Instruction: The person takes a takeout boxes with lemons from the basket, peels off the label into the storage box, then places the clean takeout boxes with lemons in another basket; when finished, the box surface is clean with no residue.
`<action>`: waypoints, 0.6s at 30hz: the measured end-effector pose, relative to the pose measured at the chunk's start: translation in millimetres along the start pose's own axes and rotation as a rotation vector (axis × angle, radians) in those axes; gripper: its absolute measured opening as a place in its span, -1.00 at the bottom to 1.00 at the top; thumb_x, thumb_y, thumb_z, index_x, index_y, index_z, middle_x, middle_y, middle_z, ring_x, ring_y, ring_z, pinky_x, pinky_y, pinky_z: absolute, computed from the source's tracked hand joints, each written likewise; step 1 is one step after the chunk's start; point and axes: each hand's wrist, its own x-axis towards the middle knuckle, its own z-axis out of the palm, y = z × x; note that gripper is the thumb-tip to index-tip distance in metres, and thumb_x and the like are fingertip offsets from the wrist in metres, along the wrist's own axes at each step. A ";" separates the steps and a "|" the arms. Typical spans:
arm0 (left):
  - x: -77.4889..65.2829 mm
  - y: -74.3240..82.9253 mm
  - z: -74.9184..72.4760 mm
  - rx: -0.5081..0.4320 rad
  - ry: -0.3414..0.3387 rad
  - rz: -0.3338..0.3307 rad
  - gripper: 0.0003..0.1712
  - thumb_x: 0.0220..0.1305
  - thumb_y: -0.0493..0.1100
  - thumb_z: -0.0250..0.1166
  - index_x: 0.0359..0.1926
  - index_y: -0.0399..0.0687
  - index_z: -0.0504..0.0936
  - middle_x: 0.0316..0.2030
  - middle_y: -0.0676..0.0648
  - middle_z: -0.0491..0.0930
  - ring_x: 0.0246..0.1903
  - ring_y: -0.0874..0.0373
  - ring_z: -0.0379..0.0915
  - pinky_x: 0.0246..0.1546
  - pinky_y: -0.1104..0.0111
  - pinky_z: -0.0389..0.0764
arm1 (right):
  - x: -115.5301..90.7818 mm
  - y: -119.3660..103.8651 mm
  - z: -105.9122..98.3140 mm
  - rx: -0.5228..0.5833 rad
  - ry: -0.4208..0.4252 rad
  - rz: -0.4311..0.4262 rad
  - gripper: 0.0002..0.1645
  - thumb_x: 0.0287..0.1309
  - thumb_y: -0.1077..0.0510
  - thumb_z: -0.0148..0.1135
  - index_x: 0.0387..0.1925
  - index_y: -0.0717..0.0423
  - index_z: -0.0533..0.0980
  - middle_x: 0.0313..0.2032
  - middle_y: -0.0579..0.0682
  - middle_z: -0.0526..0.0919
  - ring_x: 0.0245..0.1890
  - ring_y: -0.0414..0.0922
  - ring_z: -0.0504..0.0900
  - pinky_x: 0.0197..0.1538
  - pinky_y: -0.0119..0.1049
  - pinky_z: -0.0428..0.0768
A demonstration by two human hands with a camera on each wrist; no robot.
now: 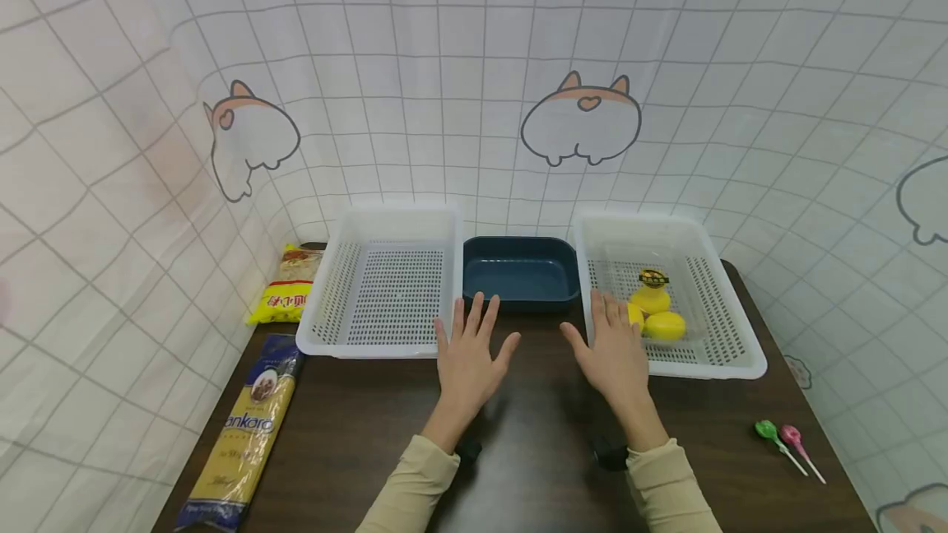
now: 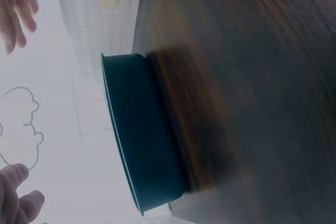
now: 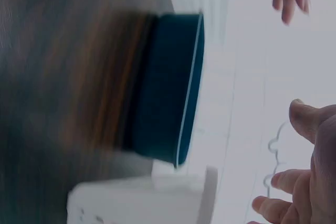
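Left hand and right hand hung spread, empty; a low right swing could have jolted the basket of lemons

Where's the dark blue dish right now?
In the middle of the head view, the dark blue dish sits on the table, between the left white basket and the right white basket, beyond the left hand and right hand.
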 end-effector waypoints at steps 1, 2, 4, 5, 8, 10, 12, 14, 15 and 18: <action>0.7 1.7 -0.5 -0.007 -0.012 0.002 -0.15 0.39 0.49 -0.20 0.58 0.39 -0.09 0.60 0.09 -0.07 0.62 -0.02 -0.24 0.55 -0.24 -0.13 | 1.8 4.1 -3.4 0.014 0.001 0.010 0.04 0.35 -0.42 -0.06 0.55 0.16 0.00 0.52 0.30 0.12 0.54 0.32 0.04 0.52 0.32 0.07; 1.4 3.3 -0.9 -0.019 -0.024 0.006 -0.16 0.39 0.49 -0.20 0.58 0.38 -0.09 0.60 0.09 -0.07 0.62 -0.02 -0.25 0.55 -0.23 -0.14 | 3.9 8.6 -6.8 0.026 -0.005 0.024 0.04 0.35 -0.42 -0.07 0.55 0.18 0.00 0.52 0.31 0.11 0.53 0.33 0.06 0.52 0.31 0.09; 2.6 6.0 -1.0 -0.049 -0.036 0.019 -0.16 0.40 0.48 -0.18 0.57 0.36 -0.05 0.60 0.06 -0.04 0.62 -0.01 -0.24 0.55 -0.23 -0.12 | 7.4 17.5 -13.2 0.044 -0.019 0.053 0.05 0.36 -0.42 -0.10 0.55 0.21 -0.01 0.52 0.32 0.09 0.51 0.35 0.10 0.50 0.31 0.14; 3.3 7.2 -0.8 -0.069 -0.043 0.027 -0.16 0.40 0.47 -0.17 0.57 0.34 -0.03 0.60 0.06 -0.04 0.62 -0.01 -0.24 0.56 -0.22 -0.11 | 9.4 21.4 -16.5 0.053 -0.029 0.071 0.05 0.36 -0.43 -0.11 0.55 0.21 -0.03 0.52 0.32 0.09 0.50 0.35 0.12 0.48 0.31 0.18; 7.2 11.3 0.9 -0.118 -0.052 0.062 -0.16 0.40 0.46 -0.15 0.57 0.31 0.00 0.59 0.04 -0.01 0.62 -0.01 -0.20 0.55 -0.20 -0.05 | 15.6 34.2 -27.0 0.077 -0.051 0.134 0.05 0.37 -0.40 -0.10 0.56 0.21 -0.08 0.51 0.35 0.09 0.45 0.38 0.18 0.42 0.35 0.25; 11.3 14.8 2.8 -0.145 -0.052 0.089 -0.17 0.41 0.46 -0.15 0.57 0.28 0.03 0.59 0.02 0.01 0.61 -0.01 -0.18 0.55 -0.19 -0.03 | 19.7 42.6 -33.7 0.090 -0.056 0.177 0.05 0.38 -0.37 -0.09 0.56 0.23 -0.10 0.49 0.39 0.11 0.41 0.40 0.23 0.37 0.36 0.31; 15.9 18.8 5.1 -0.151 -0.054 0.114 -0.17 0.41 0.45 -0.16 0.57 0.27 0.04 0.59 0.02 0.02 0.61 0.00 -0.17 0.55 -0.20 -0.02 | 23.1 51.1 -39.2 0.094 -0.059 0.221 0.04 0.39 -0.34 -0.09 0.55 0.25 -0.11 0.46 0.42 0.16 0.36 0.40 0.29 0.33 0.35 0.36; 20.6 23.5 7.1 -0.166 -0.056 0.137 -0.17 0.42 0.44 -0.15 0.56 0.24 0.05 0.59 0.00 0.03 0.61 0.00 -0.17 0.54 -0.21 -0.02 | 25.2 59.8 -43.0 0.099 -0.058 0.259 0.01 0.39 -0.34 -0.11 0.54 0.26 -0.06 0.39 0.44 0.26 0.27 0.39 0.38 0.24 0.32 0.43; 22.8 25.9 8.1 -0.172 -0.059 0.149 -0.17 0.43 0.44 -0.15 0.56 0.23 0.06 0.58 -0.01 0.04 0.61 0.00 -0.16 0.54 -0.21 -0.02 | 25.8 63.8 -44.5 0.102 -0.063 0.276 0.02 0.40 -0.34 -0.12 0.54 0.27 -0.07 0.40 0.44 0.26 0.28 0.40 0.38 0.26 0.32 0.43; 29.0 33.6 10.9 -0.206 -0.075 0.179 -0.18 0.44 0.41 -0.14 0.56 0.19 0.07 0.58 -0.01 0.05 0.61 0.00 -0.14 0.54 -0.20 0.02 | 26.5 76.7 -46.4 0.114 -0.072 0.328 0.01 0.40 -0.34 -0.13 0.54 0.26 -0.06 0.41 0.43 0.24 0.33 0.41 0.33 0.32 0.33 0.38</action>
